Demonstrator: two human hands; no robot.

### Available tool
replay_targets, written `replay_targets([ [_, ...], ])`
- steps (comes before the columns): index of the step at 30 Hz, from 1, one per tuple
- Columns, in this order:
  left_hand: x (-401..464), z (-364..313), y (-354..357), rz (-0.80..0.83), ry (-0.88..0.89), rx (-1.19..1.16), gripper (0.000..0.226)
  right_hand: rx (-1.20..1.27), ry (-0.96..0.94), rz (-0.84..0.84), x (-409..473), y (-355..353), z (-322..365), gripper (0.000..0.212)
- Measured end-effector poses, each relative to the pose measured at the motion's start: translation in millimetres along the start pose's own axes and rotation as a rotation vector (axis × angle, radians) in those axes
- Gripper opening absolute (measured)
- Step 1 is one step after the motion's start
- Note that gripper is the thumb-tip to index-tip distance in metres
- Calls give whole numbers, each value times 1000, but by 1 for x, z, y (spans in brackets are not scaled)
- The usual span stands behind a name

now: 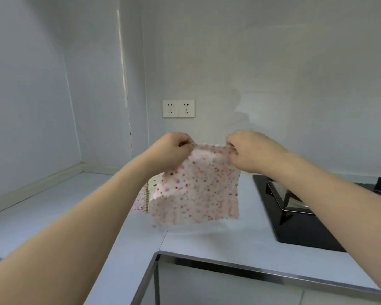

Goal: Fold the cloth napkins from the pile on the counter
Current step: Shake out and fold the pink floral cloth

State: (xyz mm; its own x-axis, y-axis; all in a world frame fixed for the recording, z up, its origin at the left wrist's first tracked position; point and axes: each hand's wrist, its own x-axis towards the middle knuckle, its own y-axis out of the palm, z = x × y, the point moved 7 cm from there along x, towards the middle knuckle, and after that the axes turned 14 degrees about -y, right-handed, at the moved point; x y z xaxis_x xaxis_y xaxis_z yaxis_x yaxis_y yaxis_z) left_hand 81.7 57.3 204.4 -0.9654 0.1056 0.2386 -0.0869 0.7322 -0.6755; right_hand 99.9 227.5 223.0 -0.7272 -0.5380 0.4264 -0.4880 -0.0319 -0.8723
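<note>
From the head view, both bare arms reach forward over a pale bench (207,241) that runs along a grey-white wall and turns a corner at the left. The left hand (172,150) and the right hand (251,150) are raised above the bench, level with each other and a little apart. Between them hangs a spotted cloth napkin (198,190), white with small reddish and dark dots. Each hand pinches one top corner: the left hand's fingers (185,143) are closed tight on the upper left corner, and the right hand's fingers (232,148) are closed tight on the upper right corner. The top edge is stretched between the two grips and the rest of the napkin drops freely, its lower part blurred; whether the bottom edge touches the bench cannot be told.

Behind the hanging napkin, on the bench, lies the pile of napkins (143,198), mostly hidden, with a spotted edge and a trimmed border showing at the left. To the right, set into the bench, is a black gas hob (304,225) with a metal pan support, partly covered by the right forearm. On the wall above the hands sits a double wall socket (178,108).
</note>
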Motion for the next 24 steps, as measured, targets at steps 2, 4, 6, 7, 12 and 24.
replay_targets([
  [2,-16,-20,-7,60,18,27,17,261,107,-41,-13,-29,-6,29],
  [4,-28,-36,-13,84,48,63,15,369,173,-79,-26,-50,-11,34],
  [6,-35,-48,-14,103,66,86,14,413,214,-31,-37,-57,-13,35],
  [7,-38,-51,-13,118,69,97,13,412,221,4,-41,-58,-13,35],
  [12,-28,-32,8,167,15,195,10,372,269,105,-54,-27,-35,29],
  [24,79,73,108,9,-97,379,6,371,389,16,-37,147,-113,38],
])
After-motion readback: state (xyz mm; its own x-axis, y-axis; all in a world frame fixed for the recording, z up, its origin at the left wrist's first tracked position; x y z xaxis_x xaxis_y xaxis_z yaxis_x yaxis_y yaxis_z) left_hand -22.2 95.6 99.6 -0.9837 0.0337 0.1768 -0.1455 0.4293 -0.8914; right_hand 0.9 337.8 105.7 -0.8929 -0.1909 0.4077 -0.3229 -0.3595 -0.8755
